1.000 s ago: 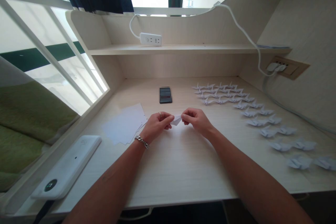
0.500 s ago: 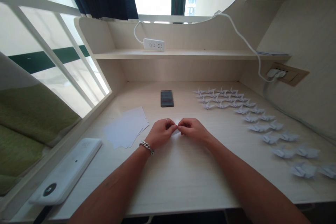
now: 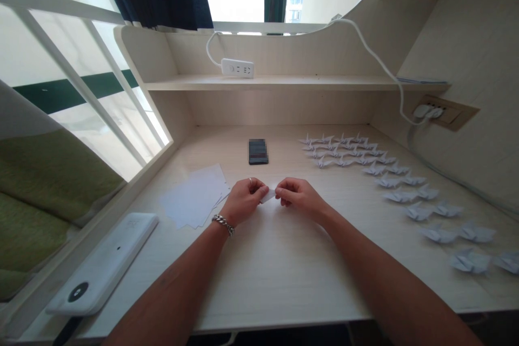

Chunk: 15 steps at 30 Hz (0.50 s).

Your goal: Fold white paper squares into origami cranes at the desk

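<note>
Between my hands is a small folded piece of white paper, held just above the desk. My left hand pinches its left side between thumb and fingers; a ring and a chain bracelet are on this hand and wrist. At the paper's right tip, the thumb and fingers of my right hand are closed together on it. Left of my hands lies a loose stack of white paper sheets. To the right stand several folded paper cranes in rows.
A dark, blurred flat object lies beyond my hands. At the left edge rests a long white device with a black cable. A power strip sits on the shelf; a white cord runs to the wall socket.
My hands have moved slightly apart, and more of the folded paper shows between them. My left hand has shifted a little left and away from me.
</note>
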Tool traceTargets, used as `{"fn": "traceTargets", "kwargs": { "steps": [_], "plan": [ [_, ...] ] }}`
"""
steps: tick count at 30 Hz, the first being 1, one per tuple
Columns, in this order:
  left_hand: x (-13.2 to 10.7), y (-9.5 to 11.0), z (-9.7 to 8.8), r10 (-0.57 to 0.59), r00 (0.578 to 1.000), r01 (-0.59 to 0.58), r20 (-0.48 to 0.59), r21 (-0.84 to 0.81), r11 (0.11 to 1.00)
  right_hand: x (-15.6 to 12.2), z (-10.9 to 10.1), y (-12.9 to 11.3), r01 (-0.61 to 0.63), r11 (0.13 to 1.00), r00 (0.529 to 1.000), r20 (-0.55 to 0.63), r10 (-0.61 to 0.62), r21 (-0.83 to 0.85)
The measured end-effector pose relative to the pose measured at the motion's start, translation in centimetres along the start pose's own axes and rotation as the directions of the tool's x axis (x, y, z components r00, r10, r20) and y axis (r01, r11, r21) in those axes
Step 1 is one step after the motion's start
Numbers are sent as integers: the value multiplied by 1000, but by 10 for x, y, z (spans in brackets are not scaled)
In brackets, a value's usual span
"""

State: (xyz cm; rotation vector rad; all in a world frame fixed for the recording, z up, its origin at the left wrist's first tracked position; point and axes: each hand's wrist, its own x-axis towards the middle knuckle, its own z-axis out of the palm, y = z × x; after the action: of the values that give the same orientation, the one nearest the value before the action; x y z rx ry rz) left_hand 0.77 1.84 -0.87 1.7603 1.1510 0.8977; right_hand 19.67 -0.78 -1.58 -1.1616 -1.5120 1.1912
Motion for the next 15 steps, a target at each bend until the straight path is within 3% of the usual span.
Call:
{"fn": "traceTargets", "kwargs": {
  "steps": [8,15],
  "plan": [
    [-8,10,2,40,976,-71,215,139,988,0,3,2,-5,997,997,75,10,-73],
    [-8,19,-7,-20,971,34,237,-52,998,0,-11,-3,-24,995,999,40,20,97]
  ]
}}
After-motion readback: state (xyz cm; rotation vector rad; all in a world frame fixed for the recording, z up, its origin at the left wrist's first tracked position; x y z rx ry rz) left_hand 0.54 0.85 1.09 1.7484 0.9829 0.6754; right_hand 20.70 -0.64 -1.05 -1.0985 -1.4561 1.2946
